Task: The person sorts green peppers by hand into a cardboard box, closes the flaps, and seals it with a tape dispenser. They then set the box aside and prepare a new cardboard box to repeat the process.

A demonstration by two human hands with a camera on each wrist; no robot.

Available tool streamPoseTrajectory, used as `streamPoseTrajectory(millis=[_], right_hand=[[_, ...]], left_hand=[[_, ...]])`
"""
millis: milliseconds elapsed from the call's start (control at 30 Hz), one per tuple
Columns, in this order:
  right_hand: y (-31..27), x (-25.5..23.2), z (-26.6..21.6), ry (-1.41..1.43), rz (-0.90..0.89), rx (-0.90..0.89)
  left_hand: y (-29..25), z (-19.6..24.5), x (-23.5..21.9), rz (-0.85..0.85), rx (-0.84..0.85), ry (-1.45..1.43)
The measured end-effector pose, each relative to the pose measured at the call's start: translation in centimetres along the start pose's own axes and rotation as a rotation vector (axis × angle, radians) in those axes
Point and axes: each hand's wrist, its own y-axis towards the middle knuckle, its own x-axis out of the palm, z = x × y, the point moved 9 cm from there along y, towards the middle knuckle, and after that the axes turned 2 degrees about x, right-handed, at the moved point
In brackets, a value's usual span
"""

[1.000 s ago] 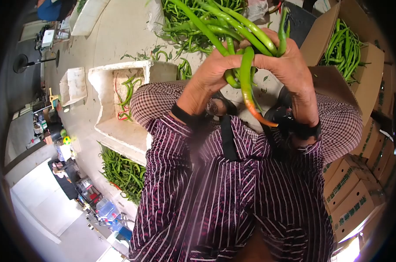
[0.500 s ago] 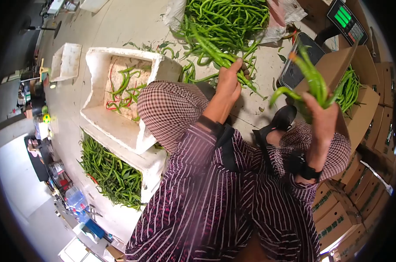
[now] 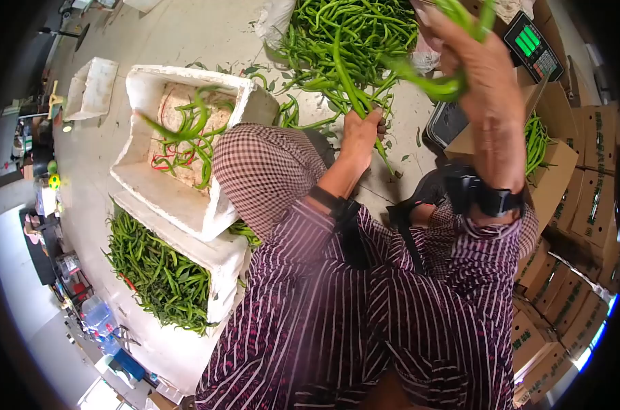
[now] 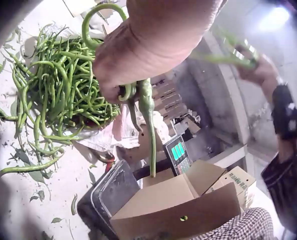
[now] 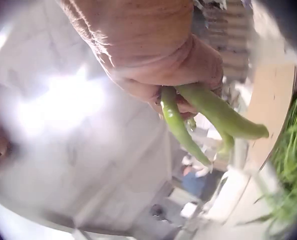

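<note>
Two hands (image 3: 484, 82), two black wristbands (image 3: 498, 202), one scale (image 3: 533, 46), several stacked cartons (image 3: 594, 205), green peppers (image 3: 351, 41) too many to count

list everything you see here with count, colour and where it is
loose peppers: many, green, heaped on floor ahead
second pepper heap: one, green, lower left
foam boxes: two, white, left of knee
peppers in upper foam box: several, green and red
scale: one, dark with green display, ahead right
open carton: one, brown, beside scale, green peppers inside
stacked cartons: many, brown, far right
left hand: one, gripping green peppers
right hand: one, raised, gripping green peppers
</note>
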Motion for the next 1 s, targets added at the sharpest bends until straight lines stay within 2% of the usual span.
streamPoseTrajectory(millis=[33,67,167,233,267,300,367,400,433,500,533,567,633,700,767,833,900,967,1000], right_hand=[[-0.4,-2.0,-0.5,0.036,0.088,-0.04],[1.2,-5.8,1.9,-0.022,0.107,-0.087],[0.2,-8.7,6.5,-0.198,0.101,0.152],[-1.5,-6.4,9.8,-0.142,0.039,0.217],[-2.1,-4.6,11.7,-0.028,-0.033,0.212],[-2.6,-2.6,13.2,0.087,-0.106,0.205],[-4.0,1.0,14.3,0.166,-0.199,0.233],[-4.2,0.9,15.1,0.168,-0.189,0.236],[-4.2,0.5,15.8,0.268,-0.137,0.251],[-4.5,-0.5,16.6,0.377,-0.07,0.268],[-4.7,-0.9,16.8,0.469,-0.085,0.311],[-4.9,-1.4,17.0,0.56,-0.098,0.35],[-4.7,-2.6,17.9,0.591,-0.104,0.329],[-5.2,-2.5,18.3,0.712,-0.173,0.357],[-5.7,-2.4,17.8,0.768,-0.195,0.366],[-6.0,-2.1,17.4,0.819,-0.268,0.343],[-6.1,-2.9,17.3,0.843,-0.257,0.321],[-6.5,-4.0,17.0,0.866,-0.24,0.3],[-6.9,-4.8,17.4,0.856,-0.161,0.34]], left_hand=[[-0.2,0.4,0.0,-0.003,-0.006,-0.008],[-0.5,0.9,0.0,-0.012,0.039,0.054],[-0.6,1.4,1.1,-0.133,0.117,0.187],[-1.8,2.7,2.6,-0.124,0.297,0.53],[-2.8,3.9,3.6,-0.102,0.569,0.673],[-3.0,3.1,3.9,-0.126,0.566,0.672],[-4.9,2.5,6.0,-0.249,0.742,1.045],[-5.1,1.9,5.5,-0.194,0.634,1.1],[-5.1,2.4,5.7,-0.199,0.631,1.103],[-6.6,4.3,6.7,-0.353,0.847,1.058],[-6.7,4.6,7.0,-0.521,0.735,1.122],[-6.8,5.8,6.9,-0.541,0.737,1.123],[-4.2,5.7,3.4,-0.293,0.205,0.528],[-3.4,8.9,3.2,-0.085,0.426,0.397],[-1.9,9.1,4.0,-0.061,0.434,0.316],[-0.7,6.9,6.6,-0.35,0.154,0.061],[-0.7,6.7,6.8,-0.32,0.159,0.114],[-1.0,9.0,5.4,-0.121,0.342,0.2],[-1.5,9.6,4.9,-0.056,0.398,0.161]])
